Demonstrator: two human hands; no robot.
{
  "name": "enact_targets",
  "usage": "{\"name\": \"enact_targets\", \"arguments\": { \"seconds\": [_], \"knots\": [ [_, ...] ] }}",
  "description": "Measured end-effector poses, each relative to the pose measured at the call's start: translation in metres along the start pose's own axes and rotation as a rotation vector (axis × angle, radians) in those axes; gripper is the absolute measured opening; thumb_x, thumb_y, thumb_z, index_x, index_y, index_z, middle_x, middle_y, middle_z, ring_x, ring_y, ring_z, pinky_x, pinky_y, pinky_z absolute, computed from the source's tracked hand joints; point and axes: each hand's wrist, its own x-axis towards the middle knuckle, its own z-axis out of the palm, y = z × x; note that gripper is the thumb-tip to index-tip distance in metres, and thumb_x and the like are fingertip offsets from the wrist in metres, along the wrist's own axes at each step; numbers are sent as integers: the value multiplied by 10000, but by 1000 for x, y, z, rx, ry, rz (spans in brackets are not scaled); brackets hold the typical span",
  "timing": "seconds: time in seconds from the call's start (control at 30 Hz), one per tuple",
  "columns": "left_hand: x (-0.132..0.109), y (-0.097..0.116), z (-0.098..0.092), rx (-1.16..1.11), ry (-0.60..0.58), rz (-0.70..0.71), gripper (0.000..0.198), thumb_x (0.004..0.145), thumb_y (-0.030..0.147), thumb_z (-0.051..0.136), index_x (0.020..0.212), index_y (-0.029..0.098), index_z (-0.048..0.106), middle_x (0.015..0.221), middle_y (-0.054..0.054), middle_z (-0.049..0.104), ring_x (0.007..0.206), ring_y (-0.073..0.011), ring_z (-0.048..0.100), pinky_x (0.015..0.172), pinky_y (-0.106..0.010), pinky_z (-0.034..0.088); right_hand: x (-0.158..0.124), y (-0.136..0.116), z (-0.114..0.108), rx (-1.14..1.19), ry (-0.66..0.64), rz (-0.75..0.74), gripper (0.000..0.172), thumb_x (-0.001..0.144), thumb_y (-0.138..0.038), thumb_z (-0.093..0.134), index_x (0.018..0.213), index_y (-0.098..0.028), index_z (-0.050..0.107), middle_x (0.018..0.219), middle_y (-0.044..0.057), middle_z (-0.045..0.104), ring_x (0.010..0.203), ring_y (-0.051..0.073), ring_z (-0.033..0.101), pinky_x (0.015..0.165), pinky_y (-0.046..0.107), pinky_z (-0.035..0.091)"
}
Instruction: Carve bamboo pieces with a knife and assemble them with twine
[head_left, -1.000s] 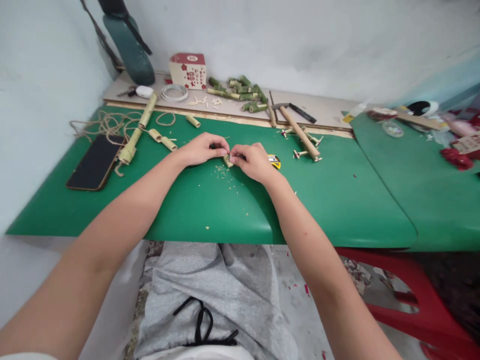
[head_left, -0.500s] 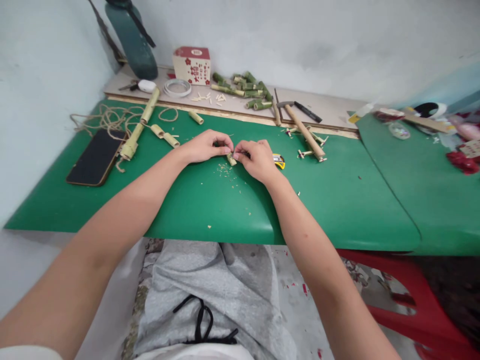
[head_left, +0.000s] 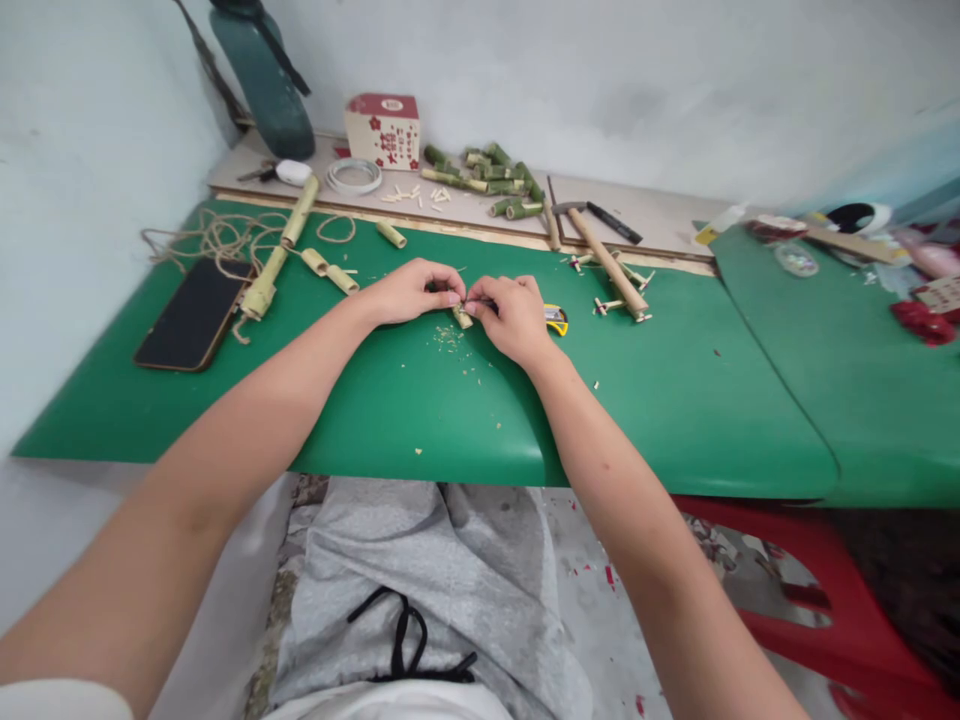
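My left hand (head_left: 411, 291) and my right hand (head_left: 511, 316) meet over the middle of the green table (head_left: 675, 400), fingers curled and pinched together. Between the fingertips sits a short pale bamboo piece (head_left: 462, 318), held by both hands. A yellow utility knife (head_left: 556, 320) lies just behind my right hand, partly hidden by it. Bamboo shavings (head_left: 450, 342) are scattered on the mat below the hands.
A phone (head_left: 193, 315), twine (head_left: 217, 238) and bamboo sticks (head_left: 279, 255) lie at the left. A hammer (head_left: 604, 258), green bamboo offcuts (head_left: 491, 178), a red-and-white box (head_left: 383, 130) and a tape roll (head_left: 354, 176) sit along the back. A red plastic chair (head_left: 795, 590) stands at the lower right.
Both hands have stayed on the bamboo piece with only small finger shifts. The head camera has tilted slightly, so the table appears a little lower.
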Motion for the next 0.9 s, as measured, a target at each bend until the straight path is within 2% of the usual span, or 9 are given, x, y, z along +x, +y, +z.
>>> {"name": "enact_targets", "arguments": {
  "seconds": [0.43, 0.73, 0.9],
  "knots": [
    [-1, 1, 0, -30, 3, -30, 267, 861, 409, 758, 946, 157, 780, 829, -18, 718, 753, -144, 573, 772, -307, 450, 1, -7, -5, -6, -29, -5, 191, 1037, -297, 556, 1028, -232, 736, 923, 60, 779, 933, 265, 644, 950, 398, 308],
    [-2, 3, -2, -22, 2, -42, 266, 857, 399, 743, 939, 151, 790, 764, -9, 691, 691, -131, 538, 689, -284, 401, 5, -13, -17, 36, -133, 47, 191, 1007, -276, 598, 1044, -229, 779, 907, 43, 804, 898, 253, 677, 951, 372, 334],
    [-2, 2, -1, 0, 5, -45, 274, 876, 411, 735, 962, 161, 809, 723, -8, 668, 643, -132, 511, 647, -286, 363, 1, -14, -21, 30, -199, 73, 177, 990, -257, 601, 1002, -244, 777, 913, 32, 812, 878, 243, 678, 890, 346, 359]
  ]
}}
